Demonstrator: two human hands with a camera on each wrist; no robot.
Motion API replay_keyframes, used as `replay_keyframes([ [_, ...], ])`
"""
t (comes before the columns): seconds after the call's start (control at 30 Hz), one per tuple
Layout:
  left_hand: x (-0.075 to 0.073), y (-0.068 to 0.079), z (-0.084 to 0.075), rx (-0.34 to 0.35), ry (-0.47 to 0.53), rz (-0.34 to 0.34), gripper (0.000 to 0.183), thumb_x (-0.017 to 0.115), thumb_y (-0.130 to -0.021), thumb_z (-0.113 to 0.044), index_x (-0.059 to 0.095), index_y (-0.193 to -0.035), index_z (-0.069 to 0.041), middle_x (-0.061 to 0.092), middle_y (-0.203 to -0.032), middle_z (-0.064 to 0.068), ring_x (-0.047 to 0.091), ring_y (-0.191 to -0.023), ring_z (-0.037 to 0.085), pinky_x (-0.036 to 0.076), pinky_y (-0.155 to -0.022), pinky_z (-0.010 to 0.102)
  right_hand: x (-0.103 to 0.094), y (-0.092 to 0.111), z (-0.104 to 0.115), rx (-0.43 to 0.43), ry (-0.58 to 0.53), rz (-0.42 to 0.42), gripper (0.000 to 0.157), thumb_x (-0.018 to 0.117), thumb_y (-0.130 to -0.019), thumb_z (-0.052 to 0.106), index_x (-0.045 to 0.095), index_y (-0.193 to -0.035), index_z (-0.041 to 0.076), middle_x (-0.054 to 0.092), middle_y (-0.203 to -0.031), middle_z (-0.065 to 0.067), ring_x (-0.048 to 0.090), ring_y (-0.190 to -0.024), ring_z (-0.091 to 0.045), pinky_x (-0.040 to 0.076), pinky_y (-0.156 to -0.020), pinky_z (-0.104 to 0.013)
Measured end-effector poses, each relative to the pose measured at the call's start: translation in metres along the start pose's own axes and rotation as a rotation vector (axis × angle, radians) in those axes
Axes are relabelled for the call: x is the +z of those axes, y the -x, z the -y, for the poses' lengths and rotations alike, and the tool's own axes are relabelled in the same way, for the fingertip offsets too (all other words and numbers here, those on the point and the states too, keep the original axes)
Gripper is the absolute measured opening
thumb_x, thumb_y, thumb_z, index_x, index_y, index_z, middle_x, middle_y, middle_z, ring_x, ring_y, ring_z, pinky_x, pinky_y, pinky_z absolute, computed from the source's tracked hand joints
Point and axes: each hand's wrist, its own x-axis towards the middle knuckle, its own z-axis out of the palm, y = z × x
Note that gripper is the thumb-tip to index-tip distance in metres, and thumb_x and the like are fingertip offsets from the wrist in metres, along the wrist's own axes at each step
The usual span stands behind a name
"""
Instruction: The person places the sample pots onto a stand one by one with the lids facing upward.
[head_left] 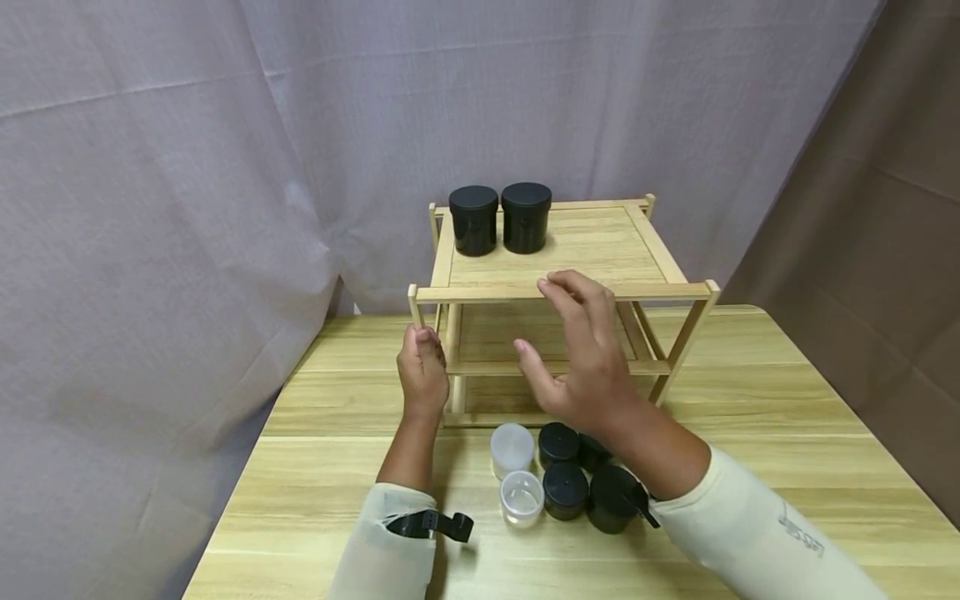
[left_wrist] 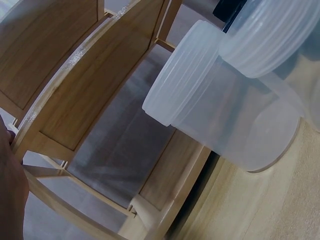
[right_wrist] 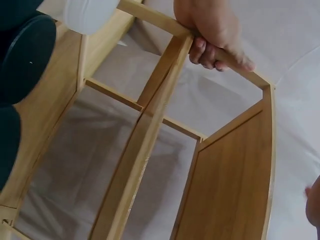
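My left hand (head_left: pixel 423 371) grips the front left post of a three-tier wooden rack (head_left: pixel 600 242), below the top rail; the right wrist view shows its fingers (right_wrist: pixel 207 55) wrapped round the wood. The right hand (head_left: pixel 588 358) is held before the rack's front, thumb and fingers spread apart with nothing between them, and its fingertips overlap the top rail in the head view. Two lidded black jars (head_left: pixel 474 221) stand side by side at the left of the top shelf.
In front of the rack, two translucent jars (head_left: pixel 512 450) and several black jars (head_left: pixel 566 492) stand close together on the wooden table (head_left: pixel 315 467), partly under my right forearm. A grey curtain (head_left: pixel 360 125) hangs behind, with a brown one (head_left: pixel 862 225) at the right.
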Motion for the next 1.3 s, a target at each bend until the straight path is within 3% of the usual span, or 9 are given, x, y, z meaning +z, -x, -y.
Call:
replay_keyframes([
  [0.1, 0.0, 0.0, 0.0, 0.0, 0.006, -0.001, 0.087, 0.029, -0.105, -0.073, 0.047, -0.089, 0.01, 0.04, -0.062, -0.01, 0.037, -0.053, 0.001, 0.032, -0.046, 0.016, -0.003, 0.003, -0.001, -0.107, -0.054, -0.011, 0.044, 0.069, -0.101, 0.015, 0.062, -0.133, -0.013, 0.061, -0.126, -0.033, 0.062, -0.115, -0.044, 0.053, -0.1, -0.045],
  [0.27, 0.0, 0.0, -0.001, -0.007, 0.015, 0.001, 0.088, 0.029, -0.105, -0.074, 0.047, -0.089, 0.01, 0.04, -0.062, -0.011, 0.037, -0.052, 0.001, 0.032, -0.046, 0.016, -0.008, 0.003, -0.003, -0.279, -0.148, 0.07, 0.029, 0.065, -0.104, 0.013, 0.071, -0.118, -0.011, 0.071, -0.113, -0.024, 0.071, -0.1, -0.033, 0.062, -0.088, -0.039],
  [0.37, 0.001, 0.0, -0.001, -0.012, 0.018, 0.006, 0.088, 0.029, -0.104, -0.074, 0.047, -0.089, 0.011, 0.039, -0.062, -0.011, 0.036, -0.052, 0.001, 0.031, -0.047, 0.016, -0.012, 0.006, -0.007, -0.326, -0.211, 0.133, 0.024, 0.063, -0.106, 0.015, 0.075, -0.107, -0.005, 0.073, -0.105, -0.018, 0.07, -0.091, -0.027, 0.062, -0.079, -0.037],
  [0.5, 0.001, 0.001, -0.001, -0.017, 0.023, 0.0, 0.089, 0.03, -0.104, -0.076, 0.047, -0.088, 0.01, 0.039, -0.061, -0.012, 0.036, -0.052, 0.001, 0.031, -0.046, 0.016, -0.014, 0.012, -0.013, -0.327, -0.288, 0.263, 0.019, 0.064, -0.106, 0.017, 0.075, -0.099, 0.003, 0.072, -0.099, -0.01, 0.068, -0.084, -0.019, 0.061, -0.073, -0.033],
  [0.67, 0.001, 0.0, -0.001, -0.009, 0.025, -0.002, 0.089, 0.03, -0.104, -0.075, 0.047, -0.088, 0.011, 0.039, -0.061, -0.012, 0.036, -0.052, 0.001, 0.031, -0.046, 0.015, -0.017, 0.02, -0.018, -0.266, -0.324, 0.495, 0.001, 0.074, -0.096, 0.011, 0.074, -0.095, 0.011, 0.071, -0.096, 0.0, 0.065, -0.081, -0.01, 0.059, -0.073, -0.024],
  [0.93, 0.003, 0.001, -0.001, -0.012, 0.023, -0.004, 0.088, 0.03, -0.104, -0.075, 0.047, -0.088, 0.011, 0.039, -0.061, -0.011, 0.036, -0.052, 0.001, 0.031, -0.046, 0.016, -0.02, 0.033, -0.026, -0.156, -0.3, 0.774, 0.019, 0.083, -0.087, 0.009, 0.075, -0.104, 0.014, 0.072, -0.102, 0.005, 0.067, -0.089, -0.003, 0.062, -0.079, -0.025],
  [1.17, 0.003, 0.001, -0.001, -0.011, 0.018, 0.006, 0.087, 0.029, -0.105, -0.074, 0.047, -0.089, 0.01, 0.039, -0.063, -0.01, 0.036, -0.052, 0.002, 0.032, -0.046, 0.016, -0.022, 0.041, -0.032, 0.022, -0.268, 1.022, 0.034, 0.08, -0.084, 0.005, 0.079, -0.117, 0.016, 0.074, -0.121, 0.004, 0.072, -0.11, -0.012, 0.065, -0.094, -0.039],
  [1.3, 0.002, 0.001, -0.001, -0.005, -0.002, 0.006, 0.085, 0.029, -0.105, -0.073, 0.047, -0.089, 0.009, 0.04, -0.063, -0.009, 0.036, -0.053, 0.002, 0.032, -0.046, 0.016, -0.021, 0.045, -0.031, 0.116, -0.237, 1.114, 0.043, 0.08, -0.086, 0.007, 0.076, -0.128, 0.014, 0.073, -0.13, 0.0, 0.071, -0.121, -0.018, 0.062, -0.105, -0.046],
])
